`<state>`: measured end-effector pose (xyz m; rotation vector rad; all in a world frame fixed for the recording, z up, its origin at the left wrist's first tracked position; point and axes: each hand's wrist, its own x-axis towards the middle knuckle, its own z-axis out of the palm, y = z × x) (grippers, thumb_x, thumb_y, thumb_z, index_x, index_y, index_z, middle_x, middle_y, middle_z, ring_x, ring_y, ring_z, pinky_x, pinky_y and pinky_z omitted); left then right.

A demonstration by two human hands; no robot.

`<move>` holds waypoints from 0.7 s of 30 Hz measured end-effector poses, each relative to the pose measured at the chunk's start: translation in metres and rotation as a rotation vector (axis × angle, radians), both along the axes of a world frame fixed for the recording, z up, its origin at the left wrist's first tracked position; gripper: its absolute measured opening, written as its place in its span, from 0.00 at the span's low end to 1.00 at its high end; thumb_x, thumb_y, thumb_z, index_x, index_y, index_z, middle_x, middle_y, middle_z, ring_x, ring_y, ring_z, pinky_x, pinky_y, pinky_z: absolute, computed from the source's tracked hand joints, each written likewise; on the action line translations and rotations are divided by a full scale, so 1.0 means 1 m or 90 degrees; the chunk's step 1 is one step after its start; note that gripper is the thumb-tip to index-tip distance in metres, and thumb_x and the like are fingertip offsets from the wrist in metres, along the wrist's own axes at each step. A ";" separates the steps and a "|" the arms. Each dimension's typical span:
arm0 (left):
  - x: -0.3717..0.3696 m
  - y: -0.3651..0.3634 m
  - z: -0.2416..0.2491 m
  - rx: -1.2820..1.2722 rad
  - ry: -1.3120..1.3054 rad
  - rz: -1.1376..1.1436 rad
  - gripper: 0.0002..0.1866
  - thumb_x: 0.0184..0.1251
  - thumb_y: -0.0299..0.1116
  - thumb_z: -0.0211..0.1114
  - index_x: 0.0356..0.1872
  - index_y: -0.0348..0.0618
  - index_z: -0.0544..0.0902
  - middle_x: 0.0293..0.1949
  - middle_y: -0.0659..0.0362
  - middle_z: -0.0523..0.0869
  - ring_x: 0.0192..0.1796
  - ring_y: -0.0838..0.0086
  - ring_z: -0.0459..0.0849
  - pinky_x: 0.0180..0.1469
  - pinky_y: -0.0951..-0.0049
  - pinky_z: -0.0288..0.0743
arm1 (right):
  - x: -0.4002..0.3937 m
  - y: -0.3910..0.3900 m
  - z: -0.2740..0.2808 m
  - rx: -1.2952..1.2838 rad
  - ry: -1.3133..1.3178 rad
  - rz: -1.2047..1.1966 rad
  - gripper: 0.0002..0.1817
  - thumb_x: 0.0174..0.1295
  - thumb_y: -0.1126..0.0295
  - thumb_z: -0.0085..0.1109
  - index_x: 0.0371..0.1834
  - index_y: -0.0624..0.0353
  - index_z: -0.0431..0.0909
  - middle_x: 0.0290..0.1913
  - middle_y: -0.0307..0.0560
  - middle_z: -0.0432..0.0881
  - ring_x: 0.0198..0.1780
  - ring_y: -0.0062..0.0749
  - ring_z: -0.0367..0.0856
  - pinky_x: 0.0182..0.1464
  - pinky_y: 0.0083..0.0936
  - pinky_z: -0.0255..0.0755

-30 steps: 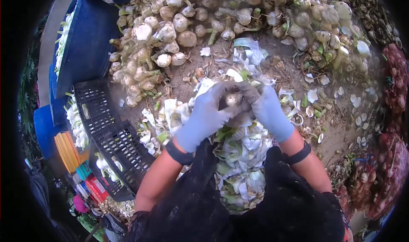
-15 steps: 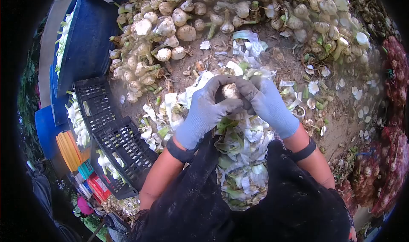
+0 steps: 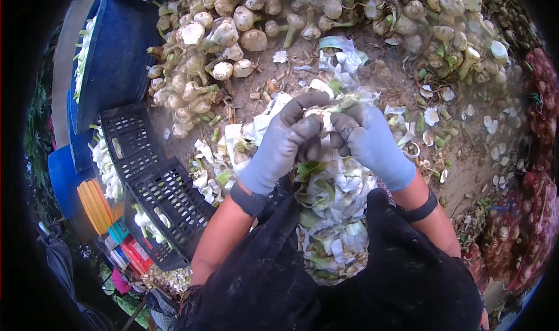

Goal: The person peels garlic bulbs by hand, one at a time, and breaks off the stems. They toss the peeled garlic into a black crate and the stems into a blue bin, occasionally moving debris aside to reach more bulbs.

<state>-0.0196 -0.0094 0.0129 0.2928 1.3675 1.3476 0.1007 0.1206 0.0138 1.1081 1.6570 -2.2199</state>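
In the middle of the head view, a garlic bulb [image 3: 321,115] is held between both hands, its skin partly loose and its stem pointing up and right. My left hand [image 3: 283,137], in a blue-grey glove with dark fingertips, is closed round the bulb's left side. My right hand [image 3: 368,140], gloved alike, pinches it from the right. The fingers cover much of the bulb. Below the hands lies a heap of peeled garlic skins [image 3: 335,214], white and green, between the dark-clothed legs.
Unpeeled garlic bulbs [image 3: 233,34] are piled at the top left, more [image 3: 442,28] at the top right. At left, a black plastic crate [image 3: 174,197] and a blue container [image 3: 119,51] stand near peeled white garlic [image 3: 108,165]. Red mesh sacks [image 3: 533,214] line the right side.
The bulb has turned in my hands, its stem now showing toward the right. My left fingers have curled further in, and loose skin shows at the bulb.
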 end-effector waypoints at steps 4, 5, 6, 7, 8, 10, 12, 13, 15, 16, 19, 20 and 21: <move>-0.008 -0.006 -0.016 0.028 -0.237 0.017 0.26 0.73 0.54 0.48 0.62 0.46 0.68 0.39 0.60 0.81 0.17 0.85 0.62 0.20 0.86 0.56 | 0.007 -0.010 -0.017 0.436 0.096 0.090 0.11 0.63 0.68 0.56 0.42 0.63 0.78 0.24 0.43 0.80 0.27 0.28 0.80 0.29 0.30 0.75; -0.008 -0.006 -0.020 0.065 -0.271 -0.003 0.27 0.73 0.53 0.49 0.64 0.47 0.66 0.42 0.60 0.80 0.20 0.84 0.66 0.22 0.87 0.59 | 0.008 -0.012 -0.017 0.561 0.124 0.095 0.12 0.61 0.70 0.57 0.45 0.62 0.78 0.27 0.44 0.82 0.28 0.30 0.81 0.32 0.33 0.76; -0.008 -0.006 -0.021 0.102 -0.305 -0.023 0.28 0.73 0.51 0.50 0.66 0.47 0.63 0.45 0.59 0.80 0.23 0.83 0.71 0.23 0.87 0.62 | 0.008 -0.013 -0.015 0.561 0.124 0.094 0.12 0.61 0.70 0.57 0.45 0.62 0.78 0.27 0.44 0.82 0.28 0.30 0.81 0.32 0.33 0.76; -0.006 -0.004 -0.020 0.103 -0.305 -0.023 0.28 0.73 0.51 0.50 0.66 0.47 0.63 0.45 0.59 0.80 0.23 0.83 0.71 0.23 0.87 0.62 | 0.006 -0.013 -0.008 0.350 0.149 -0.001 0.13 0.58 0.72 0.58 0.47 0.62 0.78 0.30 0.46 0.83 0.29 0.31 0.81 0.36 0.33 0.77; -0.001 0.001 -0.017 0.042 -0.162 -0.009 0.31 0.70 0.50 0.54 0.67 0.43 0.62 0.39 0.60 0.81 0.24 0.82 0.74 0.26 0.84 0.67 | 0.005 -0.011 -0.005 0.139 0.171 -0.093 0.16 0.56 0.74 0.59 0.49 0.62 0.77 0.33 0.48 0.84 0.31 0.32 0.82 0.39 0.33 0.77; 0.005 -0.002 -0.021 -0.021 -0.021 0.002 0.34 0.66 0.48 0.59 0.68 0.39 0.60 0.32 0.60 0.82 0.25 0.80 0.78 0.29 0.82 0.71 | 0.008 -0.011 -0.015 0.158 0.190 -0.085 0.17 0.56 0.76 0.58 0.50 0.62 0.77 0.36 0.49 0.84 0.33 0.31 0.82 0.41 0.32 0.77; 0.004 -0.012 -0.037 0.016 0.299 -0.135 0.32 0.70 0.38 0.56 0.71 0.46 0.55 0.50 0.58 0.77 0.41 0.80 0.79 0.39 0.84 0.74 | 0.006 -0.008 -0.021 0.188 0.220 -0.075 0.17 0.56 0.77 0.57 0.51 0.62 0.77 0.39 0.50 0.84 0.34 0.30 0.83 0.42 0.30 0.77; 0.002 -0.014 -0.029 -0.029 0.351 -0.152 0.29 0.67 0.34 0.56 0.69 0.44 0.60 0.51 0.57 0.78 0.42 0.80 0.78 0.43 0.80 0.74 | 0.006 -0.008 -0.021 0.195 0.196 -0.031 0.16 0.57 0.77 0.58 0.50 0.64 0.77 0.39 0.50 0.84 0.37 0.30 0.83 0.43 0.29 0.76; -0.002 -0.020 -0.023 -0.030 0.238 -0.148 0.28 0.68 0.36 0.56 0.67 0.42 0.63 0.50 0.57 0.78 0.42 0.79 0.78 0.44 0.79 0.74 | 0.006 -0.006 -0.020 0.197 0.063 0.055 0.13 0.58 0.76 0.58 0.46 0.67 0.78 0.40 0.52 0.84 0.42 0.32 0.83 0.46 0.29 0.75; -0.003 -0.021 -0.022 -0.033 0.122 -0.144 0.26 0.68 0.38 0.55 0.65 0.40 0.66 0.50 0.57 0.78 0.42 0.77 0.78 0.45 0.77 0.74 | 0.006 -0.008 -0.020 0.198 0.063 0.055 0.13 0.58 0.76 0.58 0.46 0.67 0.78 0.40 0.52 0.84 0.42 0.32 0.83 0.46 0.29 0.75; -0.013 -0.007 -0.024 0.021 0.319 -0.115 0.26 0.69 0.47 0.53 0.59 0.37 0.71 0.45 0.56 0.79 0.45 0.74 0.79 0.47 0.74 0.73 | 0.013 -0.017 -0.019 -0.014 0.063 0.001 0.13 0.56 0.72 0.61 0.43 0.68 0.78 0.38 0.56 0.84 0.44 0.39 0.84 0.46 0.30 0.74; -0.015 -0.001 -0.021 0.048 0.417 -0.097 0.28 0.69 0.52 0.52 0.56 0.35 0.74 0.43 0.55 0.80 0.46 0.72 0.79 0.48 0.72 0.73 | 0.017 -0.019 -0.018 0.160 0.066 0.133 0.14 0.57 0.71 0.61 0.43 0.68 0.78 0.38 0.57 0.84 0.44 0.42 0.84 0.46 0.31 0.74; -0.018 0.002 -0.013 -0.079 0.397 -0.088 0.27 0.67 0.53 0.57 0.51 0.36 0.78 0.44 0.53 0.81 0.49 0.70 0.79 0.51 0.71 0.72 | 0.019 -0.019 -0.015 0.163 0.157 0.091 0.14 0.55 0.71 0.60 0.42 0.68 0.77 0.37 0.58 0.83 0.43 0.46 0.83 0.45 0.35 0.74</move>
